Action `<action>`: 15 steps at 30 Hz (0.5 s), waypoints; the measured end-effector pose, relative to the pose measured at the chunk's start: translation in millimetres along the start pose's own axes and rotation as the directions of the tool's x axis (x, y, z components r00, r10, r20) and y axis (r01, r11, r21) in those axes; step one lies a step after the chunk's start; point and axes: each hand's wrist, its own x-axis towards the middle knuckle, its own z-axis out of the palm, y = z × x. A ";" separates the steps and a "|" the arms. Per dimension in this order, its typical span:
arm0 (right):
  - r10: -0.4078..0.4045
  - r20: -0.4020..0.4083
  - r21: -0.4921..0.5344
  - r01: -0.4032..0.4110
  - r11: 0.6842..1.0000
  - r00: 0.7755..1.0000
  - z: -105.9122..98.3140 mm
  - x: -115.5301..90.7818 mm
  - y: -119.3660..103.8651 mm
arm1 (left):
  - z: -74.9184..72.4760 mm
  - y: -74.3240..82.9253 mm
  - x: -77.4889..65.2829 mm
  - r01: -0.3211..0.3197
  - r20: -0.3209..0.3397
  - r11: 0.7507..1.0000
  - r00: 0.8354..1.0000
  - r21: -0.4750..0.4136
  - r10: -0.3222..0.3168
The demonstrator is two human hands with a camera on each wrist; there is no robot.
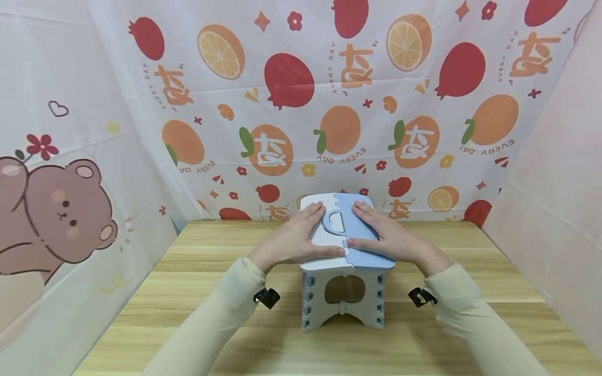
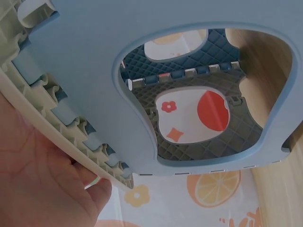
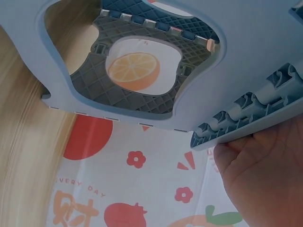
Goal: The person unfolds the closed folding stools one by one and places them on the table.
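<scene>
A folding step stool (image 1: 357, 267) stands upright on the table, its top half white and half blue, slightly peaked along the middle hinge. My left hand (image 1: 296, 235) lies on the white half with fingers extended and thumb reaching to the hinge line. On the blue half rests my right hand (image 1: 388, 235), fingers stretched forward, thumb at the same seam. Between the hands is the carry handle (image 1: 335, 223). The left wrist view shows a blue side leg panel (image 2: 85, 71) with a large opening; the right wrist view has the opposite leg panel (image 3: 199, 94). Fingertips are mostly hidden there.
The stool is on a wood-grain table (image 1: 197, 292). Behind it hangs a fruit-printed curtain (image 1: 310, 125), and a bear-printed curtain (image 1: 70, 209) hangs at the left. A black wrist mount (image 1: 266, 297) sits under the left sleeve, another mount (image 1: 422, 296) under the right.
</scene>
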 end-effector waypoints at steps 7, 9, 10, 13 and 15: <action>-0.027 -0.032 0.001 0.027 1.000 0.999 -2.9 -2.7 -1.2 | -1.6 3.1 -4.8 -0.002 -0.024 1.000 1.000 -0.010 0.002; -0.040 -0.053 -0.001 0.040 0.999 0.998 -4.7 -4.2 0.1 | -2.1 2.6 -7.9 -0.010 -0.048 0.999 0.999 -0.040 0.008; -0.046 -0.064 -0.001 0.046 0.999 0.997 -5.4 -5.6 1.2 | -2.3 1.6 -9.7 -0.016 -0.067 0.998 0.998 -0.061 0.012; -0.053 -0.099 0.000 0.054 0.999 0.994 -7.7 -10.8 5.3 | -3.0 -4.0 -16.3 -0.014 -0.128 0.992 0.992 -0.126 -0.002; -0.054 -0.127 -0.007 0.053 0.999 0.990 -9.3 -15.4 8.6 | -3.1 -9.9 -20.7 -0.003 -0.167 0.990 0.986 -0.143 -0.021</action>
